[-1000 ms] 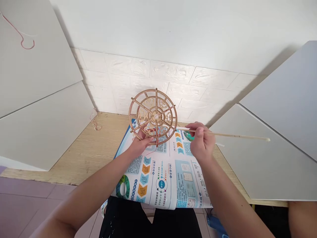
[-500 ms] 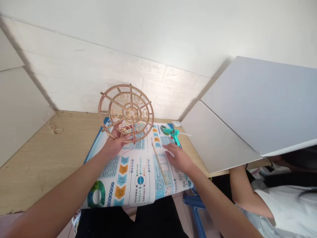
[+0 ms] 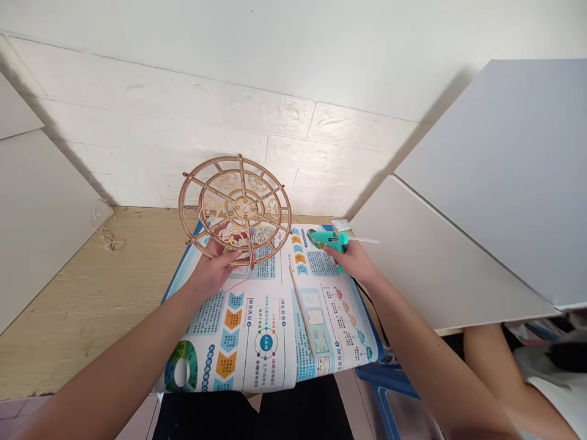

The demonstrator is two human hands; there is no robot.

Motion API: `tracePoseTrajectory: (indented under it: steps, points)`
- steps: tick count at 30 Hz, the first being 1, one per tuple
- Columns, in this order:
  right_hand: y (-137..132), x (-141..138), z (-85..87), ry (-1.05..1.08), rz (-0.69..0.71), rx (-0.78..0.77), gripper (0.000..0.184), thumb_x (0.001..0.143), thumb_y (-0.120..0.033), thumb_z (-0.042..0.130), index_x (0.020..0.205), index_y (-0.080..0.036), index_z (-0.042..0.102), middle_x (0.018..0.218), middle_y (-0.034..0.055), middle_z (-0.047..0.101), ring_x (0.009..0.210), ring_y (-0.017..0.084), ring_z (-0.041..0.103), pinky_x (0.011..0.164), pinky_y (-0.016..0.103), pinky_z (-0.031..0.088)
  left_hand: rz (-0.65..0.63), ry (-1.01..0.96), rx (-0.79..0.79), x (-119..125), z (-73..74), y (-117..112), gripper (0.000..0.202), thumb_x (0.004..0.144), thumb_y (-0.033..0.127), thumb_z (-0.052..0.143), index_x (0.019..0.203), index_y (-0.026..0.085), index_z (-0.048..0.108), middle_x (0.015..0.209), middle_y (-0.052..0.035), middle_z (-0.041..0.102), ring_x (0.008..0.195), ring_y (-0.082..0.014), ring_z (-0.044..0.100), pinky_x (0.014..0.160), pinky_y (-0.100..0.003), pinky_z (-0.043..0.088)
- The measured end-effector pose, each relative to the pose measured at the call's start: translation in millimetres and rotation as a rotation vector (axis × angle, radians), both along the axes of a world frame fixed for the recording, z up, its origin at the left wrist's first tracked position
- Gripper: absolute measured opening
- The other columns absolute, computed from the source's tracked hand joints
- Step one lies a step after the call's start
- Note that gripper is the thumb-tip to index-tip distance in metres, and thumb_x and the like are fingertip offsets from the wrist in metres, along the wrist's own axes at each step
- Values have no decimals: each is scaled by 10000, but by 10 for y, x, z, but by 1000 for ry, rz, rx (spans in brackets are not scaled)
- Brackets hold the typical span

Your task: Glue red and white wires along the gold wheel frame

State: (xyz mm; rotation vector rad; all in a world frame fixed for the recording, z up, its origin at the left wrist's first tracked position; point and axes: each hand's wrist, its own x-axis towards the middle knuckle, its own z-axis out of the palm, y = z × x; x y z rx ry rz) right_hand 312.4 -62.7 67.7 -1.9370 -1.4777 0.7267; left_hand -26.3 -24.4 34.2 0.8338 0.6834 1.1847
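Observation:
My left hand (image 3: 214, 267) grips the lower rim of a round wooden wheel frame (image 3: 246, 208) with spokes and cut-out scroll ornaments, held tilted up above the table. Thin wires run along the frame and dangle below its rim. My right hand (image 3: 353, 260) is wrapped round the handle of a turquoise glue gun (image 3: 331, 239), whose nozzle points left; a clear glue stick (image 3: 364, 240) juts from its back. Between my hands a thin wooden stick (image 3: 302, 311) lies on the printed poster sheet (image 3: 270, 293).
A small white packet (image 3: 341, 225) lies by the wall behind the glue gun. Loose thin wires (image 3: 109, 237) rest at the left on the wooden table (image 3: 92, 293). White panels (image 3: 440, 256) flank both sides. At the right, another person's arm (image 3: 490, 360) shows near a blue stool (image 3: 389, 391).
My right hand has moved from beside the glue gun to its handle and closed on it. The wheel frame stays in my left hand. The view has shifted slightly.

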Motion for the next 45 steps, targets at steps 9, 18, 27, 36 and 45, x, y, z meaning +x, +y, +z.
tracePoseTrajectory:
  steps: [9,18,27,36,45]
  points:
    - [18,-370,204,491,365,59,577,788,-766,733,825,-195,655,635,8,580,509,142,513,445,287,365,-24,-33,1,57,9,9,843,763,186,876,1506,363,520,1115,0,808,1137,-272,740,954,-425,589]
    - [-38,-480,-242,638,419,-49,433,886,-619,750,897,-187,733,636,20,602,498,123,510,392,229,354,-144,-118,-72,124,-80,12,807,807,100,808,1506,373,512,1147,-11,804,1092,-287,772,898,-443,656]
    - [-127,-535,-271,555,431,29,232,947,-473,737,938,-246,788,702,19,679,534,116,574,445,219,440,-133,-75,-88,135,-125,30,634,783,163,853,1345,356,632,1158,-17,791,1158,-356,746,930,-509,647]
    - [-138,-553,-283,408,421,72,177,951,-415,730,888,-261,790,659,15,688,513,132,597,407,214,440,-129,-40,-113,163,-105,11,704,747,180,901,1374,351,629,1080,-27,810,1270,-414,688,1025,-610,603]
    - [-136,-578,-284,335,435,121,102,925,-372,750,890,-290,800,607,-8,645,485,131,581,406,221,457,-109,7,-86,173,-116,2,730,736,198,916,1393,316,621,1064,-36,828,1188,-379,742,1019,-569,620]
